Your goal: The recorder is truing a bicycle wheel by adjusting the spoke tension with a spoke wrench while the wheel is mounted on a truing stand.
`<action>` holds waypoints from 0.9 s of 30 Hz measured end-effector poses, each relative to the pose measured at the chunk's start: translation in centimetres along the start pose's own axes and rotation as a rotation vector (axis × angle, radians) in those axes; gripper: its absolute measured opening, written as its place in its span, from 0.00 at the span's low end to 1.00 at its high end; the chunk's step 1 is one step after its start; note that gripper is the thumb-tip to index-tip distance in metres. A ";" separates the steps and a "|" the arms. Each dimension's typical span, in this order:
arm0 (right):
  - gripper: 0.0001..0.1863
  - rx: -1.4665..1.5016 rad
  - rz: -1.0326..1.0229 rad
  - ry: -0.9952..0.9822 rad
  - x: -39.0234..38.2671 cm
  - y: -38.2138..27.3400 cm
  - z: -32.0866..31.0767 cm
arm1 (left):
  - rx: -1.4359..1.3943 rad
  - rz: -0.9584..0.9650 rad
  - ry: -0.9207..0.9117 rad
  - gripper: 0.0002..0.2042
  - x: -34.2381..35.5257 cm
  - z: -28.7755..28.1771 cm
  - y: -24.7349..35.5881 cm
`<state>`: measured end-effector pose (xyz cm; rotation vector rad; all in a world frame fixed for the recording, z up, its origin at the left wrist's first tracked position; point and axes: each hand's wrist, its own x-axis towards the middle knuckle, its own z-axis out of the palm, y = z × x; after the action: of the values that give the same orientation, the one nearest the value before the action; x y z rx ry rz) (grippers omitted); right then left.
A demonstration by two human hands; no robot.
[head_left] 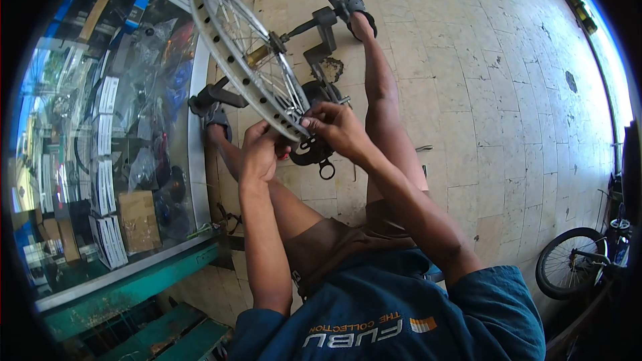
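A bare bicycle wheel (245, 81) with a silver rim, thin spokes and no tyre is mounted in a black truing stand (324, 19) between my legs. My left hand (259, 151) is curled against the near end of the rim, on its left side. A small red bit shows by its fingers; what it belongs to is hidden. My right hand (336, 132) reaches the same end from the right, with thumb and forefinger pinched at the rim beside the spokes. Below both hands, a black part of the stand with a ring-shaped end (326, 170) sticks out toward me.
At the left stands a glass display case (144, 154) with packaged goods and cardboard boxes, on a green base (134, 285). A toothed chainring (331, 67) lies on the tiled floor (461, 93) behind the stand. Another bicycle wheel (570, 263) is at the right edge.
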<state>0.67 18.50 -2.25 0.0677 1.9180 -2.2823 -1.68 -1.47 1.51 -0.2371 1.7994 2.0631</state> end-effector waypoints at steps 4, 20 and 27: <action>0.08 -0.081 -0.019 0.009 -0.3 0.9 -0.4 | -0.024 0.040 0.066 0.06 -0.9 1.1 -0.2; 0.08 -0.265 0.032 0.005 0.8 0.5 -1.0 | 0.054 0.069 0.074 0.20 -1.0 1.0 1.0; 0.08 0.239 -0.047 0.034 1.7 -0.8 -1.5 | 0.078 0.072 0.175 0.22 1.3 0.9 -2.8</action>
<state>-1.22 19.92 -1.97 0.0908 1.6688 -2.5472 -1.62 -0.12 -1.35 -0.3446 2.0146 2.0713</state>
